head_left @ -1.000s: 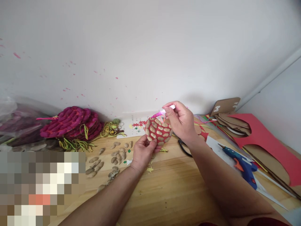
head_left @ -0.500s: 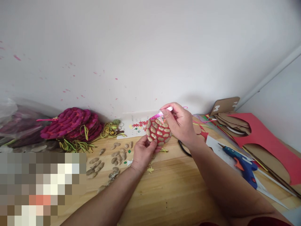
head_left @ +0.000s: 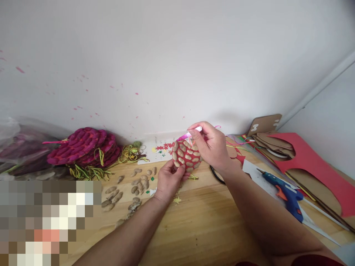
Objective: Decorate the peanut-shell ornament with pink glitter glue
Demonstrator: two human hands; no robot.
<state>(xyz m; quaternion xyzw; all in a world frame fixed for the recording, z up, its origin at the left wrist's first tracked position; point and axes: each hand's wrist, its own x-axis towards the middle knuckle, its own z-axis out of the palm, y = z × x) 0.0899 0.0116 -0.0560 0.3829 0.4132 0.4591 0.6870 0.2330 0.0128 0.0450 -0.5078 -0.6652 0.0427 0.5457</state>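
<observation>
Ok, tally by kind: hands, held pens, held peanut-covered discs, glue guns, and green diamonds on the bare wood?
Left hand and right hand: 2
Pen: 1
Peanut-covered disc: 1
Glue gun: 1
Green diamonds: 2
Total: 7

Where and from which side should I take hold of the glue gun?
Probably best by the blue handle, from above on the near side: the glue gun lies on its side with its nozzle pointing away and left, handle toward you. Stay clear of the orange trigger.
</observation>
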